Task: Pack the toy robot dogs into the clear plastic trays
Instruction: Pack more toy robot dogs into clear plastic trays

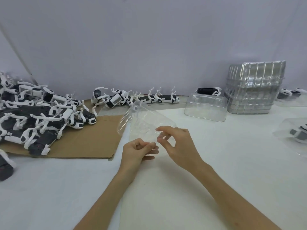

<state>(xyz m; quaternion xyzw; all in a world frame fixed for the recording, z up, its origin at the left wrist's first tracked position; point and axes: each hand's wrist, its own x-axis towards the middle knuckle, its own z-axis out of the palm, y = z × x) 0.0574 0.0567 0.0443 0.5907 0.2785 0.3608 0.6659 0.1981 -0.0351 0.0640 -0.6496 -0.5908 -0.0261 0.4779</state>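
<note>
A clear plastic tray (141, 123) is held tilted above the middle of the table. My left hand (137, 151) pinches its near edge between thumb and curled fingers. My right hand (176, 145) pinches the same edge just to the right. A heap of black-and-white toy robot dogs (34, 113) lies on a sheet of cardboard (86, 140) at the left. More dogs (137, 97) lie in a row along the back of the table.
Another clear tray (206, 107) stands upside down at the back right, next to a tall stack of clear trays (254, 87). A dog inside a clear tray (299, 133) sits at the right edge. A white cloth (66, 188) covers the table.
</note>
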